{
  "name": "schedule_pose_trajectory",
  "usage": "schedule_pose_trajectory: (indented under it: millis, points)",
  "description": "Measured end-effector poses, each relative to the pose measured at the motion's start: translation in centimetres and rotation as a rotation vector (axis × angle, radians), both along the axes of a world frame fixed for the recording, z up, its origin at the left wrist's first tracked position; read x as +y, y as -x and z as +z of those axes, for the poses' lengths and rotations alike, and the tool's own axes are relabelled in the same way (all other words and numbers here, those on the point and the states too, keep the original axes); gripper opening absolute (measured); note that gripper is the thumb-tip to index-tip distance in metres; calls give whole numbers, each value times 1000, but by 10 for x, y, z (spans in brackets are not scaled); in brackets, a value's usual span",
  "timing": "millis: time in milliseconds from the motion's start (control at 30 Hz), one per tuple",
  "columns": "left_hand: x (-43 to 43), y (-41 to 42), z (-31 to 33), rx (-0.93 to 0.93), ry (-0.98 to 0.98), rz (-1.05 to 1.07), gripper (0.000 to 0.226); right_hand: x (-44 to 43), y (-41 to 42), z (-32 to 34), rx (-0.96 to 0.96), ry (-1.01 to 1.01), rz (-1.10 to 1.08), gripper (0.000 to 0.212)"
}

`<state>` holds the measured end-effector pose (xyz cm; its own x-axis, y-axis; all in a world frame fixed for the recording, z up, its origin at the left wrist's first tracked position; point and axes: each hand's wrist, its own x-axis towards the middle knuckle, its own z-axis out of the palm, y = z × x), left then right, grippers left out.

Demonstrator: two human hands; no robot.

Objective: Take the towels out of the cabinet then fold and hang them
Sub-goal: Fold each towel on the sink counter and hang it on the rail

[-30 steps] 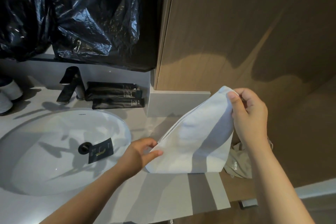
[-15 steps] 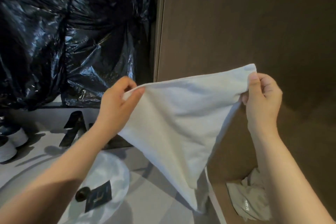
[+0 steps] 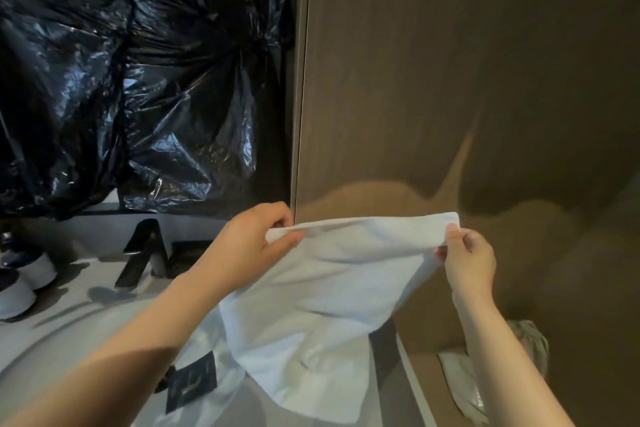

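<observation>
Towel hangs above worktop, top edge stretched between both hands, lower part loose and rumpled; left hand pinches one top corner, right hand the other, fingers closed on cloth; judgement: level the edge, pull taut, match corners before folding.

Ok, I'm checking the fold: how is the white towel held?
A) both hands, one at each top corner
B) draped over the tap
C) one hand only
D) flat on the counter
A: the left hand and the right hand each pinch a top corner of the towel.
</observation>
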<state>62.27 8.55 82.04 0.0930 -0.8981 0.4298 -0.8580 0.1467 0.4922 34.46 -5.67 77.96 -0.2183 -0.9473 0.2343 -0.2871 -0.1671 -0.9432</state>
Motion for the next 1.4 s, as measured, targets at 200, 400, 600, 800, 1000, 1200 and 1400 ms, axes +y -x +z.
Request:
schedule_pose_trajectory:
  millis: [200,400,600,800,1000,1200,1400]
  points:
    - [4,12,-20,62,-22,-18,10,16,5,1,148,-49,15,42]
    - [1,34,-22,55,-59,-45,13,91,-50,-10,327,109,610,53]
    - [7,39,-18,9,-114,-116,12,82,-51,-23,352,312,558,15]
    - [35,9,-26,143,-333,-27,48,66,-37,-18,304,292,604,8]
    - [49,9,-36,548,-351,6,22,65,-34,-19,296,255,649,4]
    - [38,16,-34,676,-500,67,30,71,-41,-19,326,280,674,6]
    - [40,5,-27,813,-537,5,12,74,-39,-17,314,269,690,9]
